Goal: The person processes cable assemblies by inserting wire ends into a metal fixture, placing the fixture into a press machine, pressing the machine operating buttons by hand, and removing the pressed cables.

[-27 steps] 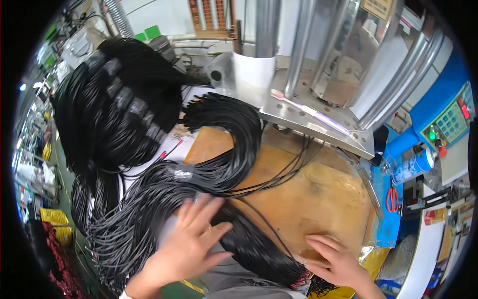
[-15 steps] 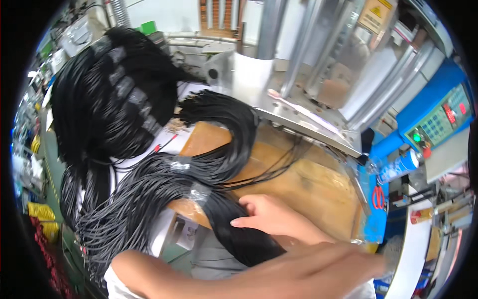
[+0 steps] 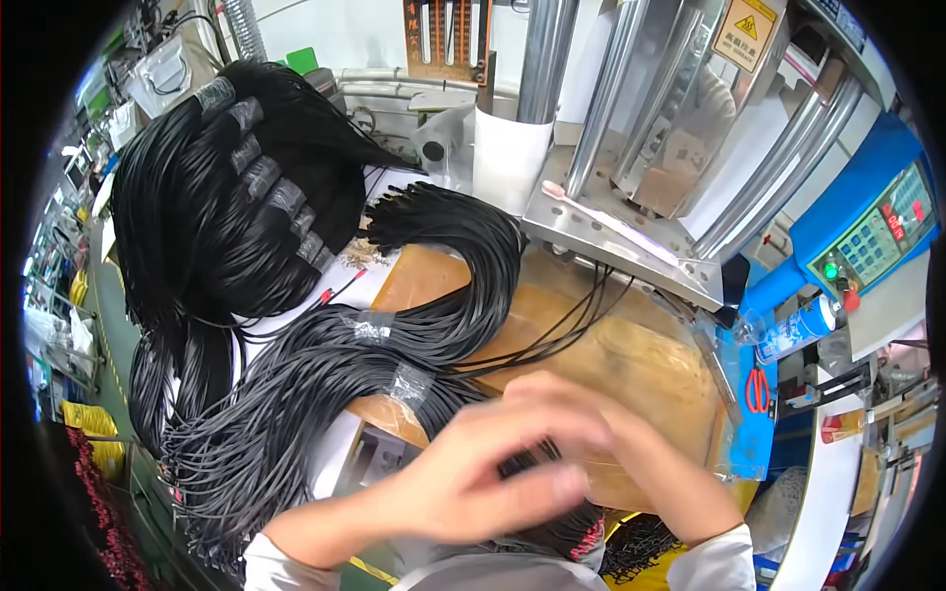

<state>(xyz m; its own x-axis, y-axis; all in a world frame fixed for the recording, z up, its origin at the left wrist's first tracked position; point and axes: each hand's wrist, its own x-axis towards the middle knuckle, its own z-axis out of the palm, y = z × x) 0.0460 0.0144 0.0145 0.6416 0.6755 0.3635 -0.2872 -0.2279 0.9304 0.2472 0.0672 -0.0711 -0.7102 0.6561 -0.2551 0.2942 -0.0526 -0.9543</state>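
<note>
My left hand comes from the lower left over a black cable bundle, slightly blurred. Its fingers curve to the right with the thumb apart, and I make out nothing held between them. Just beyond it, my right hand reaches in from the lower right, its fingers mostly hidden behind the left. Below the hands, cable ends with red tips show. The long bundle of black cables winds over the bench, bound with clear tape. A second taped stretch lies beside it.
A large heap of taped black cables lies at the back left. Several loose cables run across the brown board to the metal press plate, where a toothbrush lies. On the right are red scissors, a spray can and a blue control box.
My left hand has swung back from the far right to the middle, in front of my right hand. The right hand has shifted slightly up and right. The red-tipped ends now show below.
</note>
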